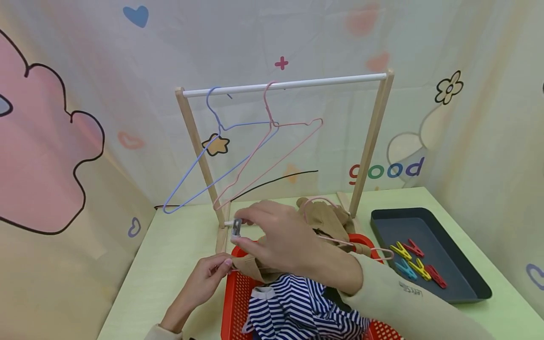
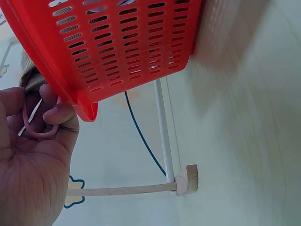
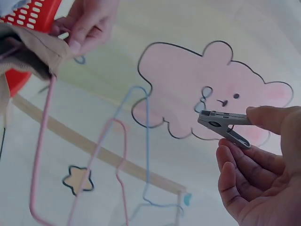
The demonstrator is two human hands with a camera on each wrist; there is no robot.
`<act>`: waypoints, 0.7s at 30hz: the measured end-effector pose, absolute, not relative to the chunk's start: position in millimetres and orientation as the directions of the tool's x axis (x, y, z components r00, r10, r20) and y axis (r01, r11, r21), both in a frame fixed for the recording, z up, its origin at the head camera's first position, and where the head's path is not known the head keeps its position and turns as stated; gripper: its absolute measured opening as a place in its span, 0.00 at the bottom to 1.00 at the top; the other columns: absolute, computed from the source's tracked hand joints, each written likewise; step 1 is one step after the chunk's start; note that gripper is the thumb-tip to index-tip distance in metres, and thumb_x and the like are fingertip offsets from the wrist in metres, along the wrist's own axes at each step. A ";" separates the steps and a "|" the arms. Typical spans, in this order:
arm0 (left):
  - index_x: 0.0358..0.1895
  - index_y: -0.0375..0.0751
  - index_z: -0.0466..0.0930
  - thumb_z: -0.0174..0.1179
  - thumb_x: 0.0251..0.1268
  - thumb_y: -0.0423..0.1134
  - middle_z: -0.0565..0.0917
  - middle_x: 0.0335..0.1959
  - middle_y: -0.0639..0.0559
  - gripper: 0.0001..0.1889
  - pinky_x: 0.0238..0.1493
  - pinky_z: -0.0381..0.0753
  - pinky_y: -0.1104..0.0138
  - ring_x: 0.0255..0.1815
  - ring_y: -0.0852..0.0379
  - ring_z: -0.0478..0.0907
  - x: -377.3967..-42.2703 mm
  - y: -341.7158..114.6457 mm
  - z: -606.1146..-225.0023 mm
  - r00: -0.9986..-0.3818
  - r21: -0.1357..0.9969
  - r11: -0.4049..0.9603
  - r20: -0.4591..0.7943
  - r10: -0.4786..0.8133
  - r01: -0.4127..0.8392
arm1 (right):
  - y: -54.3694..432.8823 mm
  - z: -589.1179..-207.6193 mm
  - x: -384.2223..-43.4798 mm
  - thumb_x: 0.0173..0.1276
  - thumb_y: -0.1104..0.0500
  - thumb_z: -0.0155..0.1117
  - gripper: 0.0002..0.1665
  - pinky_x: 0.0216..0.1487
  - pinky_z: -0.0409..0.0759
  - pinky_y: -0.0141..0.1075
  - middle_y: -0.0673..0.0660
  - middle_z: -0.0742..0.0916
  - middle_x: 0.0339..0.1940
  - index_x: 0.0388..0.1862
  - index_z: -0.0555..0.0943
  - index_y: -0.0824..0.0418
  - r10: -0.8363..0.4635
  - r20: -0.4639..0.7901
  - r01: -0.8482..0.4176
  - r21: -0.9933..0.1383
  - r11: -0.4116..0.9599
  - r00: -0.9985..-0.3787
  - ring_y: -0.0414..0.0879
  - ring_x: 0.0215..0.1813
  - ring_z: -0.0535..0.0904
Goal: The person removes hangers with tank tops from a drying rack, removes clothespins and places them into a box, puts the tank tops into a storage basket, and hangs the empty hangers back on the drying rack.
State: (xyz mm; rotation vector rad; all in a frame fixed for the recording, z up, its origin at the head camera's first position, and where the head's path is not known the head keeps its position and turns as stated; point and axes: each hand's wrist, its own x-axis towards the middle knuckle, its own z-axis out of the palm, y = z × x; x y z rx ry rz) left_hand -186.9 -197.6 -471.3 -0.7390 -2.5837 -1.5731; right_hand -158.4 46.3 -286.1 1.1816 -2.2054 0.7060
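Observation:
My left hand [image 1: 207, 279] grips the rounded end of a pink hanger [image 2: 41, 135] at the basket's left rim. A tan garment [image 1: 248, 267] hangs on that hanger, lying across the top of the red basket [image 1: 233, 307]. Above it, my right hand [image 1: 289, 236] pinches a grey clothespin [image 3: 225, 126] between thumb and fingers, apart from the fabric. The hanger's other end [image 1: 384, 255] sticks out past the right rim. My right forearm hides part of the garment. Below lies a navy-and-white striped garment [image 1: 297, 302] in the basket.
Behind the basket stands a wooden rack with a white rail [image 1: 331, 83]. A blue hanger [image 1: 187, 174] and another pink hanger [image 1: 293, 147] hang from it. At right, a dark grey tray [image 1: 467, 278] holds several red, yellow and blue clothespins [image 1: 418, 269].

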 end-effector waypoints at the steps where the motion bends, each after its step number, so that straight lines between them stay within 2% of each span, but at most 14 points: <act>1: 0.44 0.45 0.84 0.48 0.78 0.41 0.84 0.36 0.50 0.13 0.40 0.81 0.69 0.36 0.60 0.76 -186.9 -197.4 -471.1 -0.888 0.834 0.378 0.256 0.381 0.402 | 52.7 -282.1 -155.5 0.60 0.52 0.74 0.18 0.42 0.83 0.29 0.50 0.88 0.37 0.46 0.84 0.59 -0.563 0.679 -0.849 -0.176 0.498 -0.471 0.40 0.40 0.84; 6: 0.45 0.44 0.84 0.48 0.78 0.41 0.84 0.37 0.50 0.13 0.40 0.81 0.70 0.36 0.60 0.76 -186.0 -196.5 -470.2 -0.895 0.841 0.377 0.246 0.373 0.389 | 85.4 -268.2 -146.0 0.58 0.54 0.75 0.20 0.38 0.83 0.30 0.52 0.89 0.40 0.48 0.84 0.60 -0.506 0.729 -0.838 -0.170 0.518 -0.460 0.41 0.40 0.84; 9: 0.45 0.44 0.84 0.49 0.77 0.40 0.84 0.36 0.49 0.12 0.40 0.81 0.70 0.36 0.60 0.76 -185.0 -196.8 -470.5 -0.895 0.842 0.372 0.251 0.370 0.390 | 106.3 -262.7 -143.7 0.57 0.58 0.76 0.22 0.39 0.85 0.33 0.53 0.89 0.40 0.49 0.83 0.62 -0.472 0.762 -0.845 -0.182 0.503 -0.444 0.41 0.40 0.84; 13: 0.44 0.44 0.84 0.49 0.77 0.39 0.83 0.35 0.49 0.12 0.39 0.81 0.70 0.36 0.60 0.76 -185.1 -197.2 -471.2 -0.892 0.839 0.372 0.259 0.369 0.398 | 137.0 -253.3 -143.0 0.63 0.53 0.72 0.21 0.41 0.83 0.30 0.53 0.89 0.39 0.52 0.83 0.62 -0.422 0.803 -0.835 -0.160 0.527 -0.421 0.42 0.39 0.83; 16: 0.44 0.44 0.84 0.49 0.77 0.40 0.83 0.35 0.50 0.12 0.39 0.81 0.70 0.36 0.60 0.76 -185.7 -197.2 -471.6 -0.894 0.838 0.376 0.258 0.366 0.396 | 161.1 -247.9 -143.6 0.64 0.51 0.71 0.23 0.43 0.78 0.22 0.54 0.89 0.40 0.54 0.83 0.62 -0.374 0.818 -0.800 -0.165 0.577 -0.438 0.44 0.39 0.83; 21: 0.45 0.44 0.84 0.49 0.77 0.41 0.83 0.36 0.51 0.12 0.39 0.80 0.71 0.36 0.61 0.76 -185.8 -198.0 -472.3 -0.896 0.835 0.385 0.253 0.365 0.392 | 198.2 -252.2 -148.6 0.53 0.62 0.78 0.27 0.45 0.70 0.18 0.54 0.89 0.38 0.54 0.84 0.61 -0.282 0.818 -0.712 -0.205 0.672 -0.501 0.40 0.40 0.80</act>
